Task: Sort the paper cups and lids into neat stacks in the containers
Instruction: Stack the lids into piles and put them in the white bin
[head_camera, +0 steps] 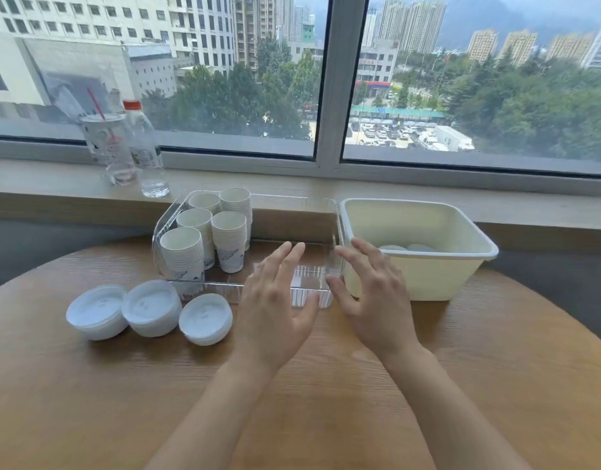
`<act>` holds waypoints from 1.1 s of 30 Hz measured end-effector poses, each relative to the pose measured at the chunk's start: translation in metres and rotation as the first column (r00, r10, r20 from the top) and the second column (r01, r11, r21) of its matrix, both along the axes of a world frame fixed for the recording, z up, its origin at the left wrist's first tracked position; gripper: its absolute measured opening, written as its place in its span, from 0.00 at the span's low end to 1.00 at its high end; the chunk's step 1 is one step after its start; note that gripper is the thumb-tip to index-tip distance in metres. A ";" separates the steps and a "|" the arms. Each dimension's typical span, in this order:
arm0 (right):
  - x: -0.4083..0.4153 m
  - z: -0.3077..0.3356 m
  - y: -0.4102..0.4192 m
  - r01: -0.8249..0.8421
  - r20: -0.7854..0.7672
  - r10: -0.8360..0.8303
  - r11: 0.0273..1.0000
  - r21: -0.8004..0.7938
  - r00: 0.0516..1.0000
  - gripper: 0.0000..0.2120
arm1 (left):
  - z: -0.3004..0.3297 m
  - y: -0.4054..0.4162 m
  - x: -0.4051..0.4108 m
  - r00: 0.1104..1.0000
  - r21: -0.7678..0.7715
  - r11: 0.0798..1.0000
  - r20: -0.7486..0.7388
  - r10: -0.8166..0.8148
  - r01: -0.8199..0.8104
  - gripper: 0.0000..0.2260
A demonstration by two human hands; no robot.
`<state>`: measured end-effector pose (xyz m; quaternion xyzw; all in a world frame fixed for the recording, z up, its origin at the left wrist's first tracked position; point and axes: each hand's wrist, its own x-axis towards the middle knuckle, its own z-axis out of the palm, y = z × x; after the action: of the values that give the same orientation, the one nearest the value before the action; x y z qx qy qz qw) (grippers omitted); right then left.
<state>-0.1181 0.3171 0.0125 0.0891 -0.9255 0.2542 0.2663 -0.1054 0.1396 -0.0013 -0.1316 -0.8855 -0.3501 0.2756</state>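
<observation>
On the near bench, both hands, left [275,300] and right [373,293], hovered spread, holding nothing; light, crushable lid stacks [149,308] needed side grips.

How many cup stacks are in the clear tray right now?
5, all in the left part of the clear tray: front left, middle left, back left, back right, front right. None looks hidden.
</observation>
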 end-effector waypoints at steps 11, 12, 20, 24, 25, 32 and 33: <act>-0.017 0.013 0.115 0.186 0.048 -0.186 0.983 0.003 0.981 0.14 | 0.017 0.107 -0.058 0.992 -0.152 0.982 -0.050 -0.117 0.108 0.17; -0.018 0.013 0.119 0.189 0.047 -0.189 0.982 0.000 0.981 0.12 | 0.015 0.109 -0.062 0.993 -0.151 0.984 -0.059 -0.106 0.096 0.16; -0.010 0.016 0.127 0.138 0.076 -0.139 0.990 0.018 0.987 0.07 | 0.015 0.109 -0.064 0.987 -0.154 0.984 -0.114 -0.113 0.094 0.04; 0.006 0.025 0.129 0.089 0.118 -0.094 0.995 0.042 0.989 0.06 | 0.019 0.100 -0.043 0.980 -0.167 0.974 -0.103 -0.172 0.153 0.03; 0.013 0.028 0.129 0.066 0.126 -0.070 0.997 0.032 0.990 0.06 | 0.019 0.098 -0.036 0.978 -0.167 0.972 -0.105 -0.183 0.164 0.03; 0.079 0.040 0.128 -0.098 0.299 0.130 0.988 -0.120 0.945 0.02 | 0.018 0.067 0.034 0.964 -0.151 0.961 -0.097 -0.249 0.233 0.04; 0.088 0.042 0.128 -0.115 0.333 0.161 0.982 -0.152 0.929 0.02 | 0.017 0.062 0.045 0.962 -0.151 0.959 -0.094 -0.255 0.239 0.04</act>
<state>-0.0298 0.4448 0.0542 0.0906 -0.9306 0.3437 0.0872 -0.0602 0.2012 0.0154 -0.2796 -0.8674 -0.3115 0.2692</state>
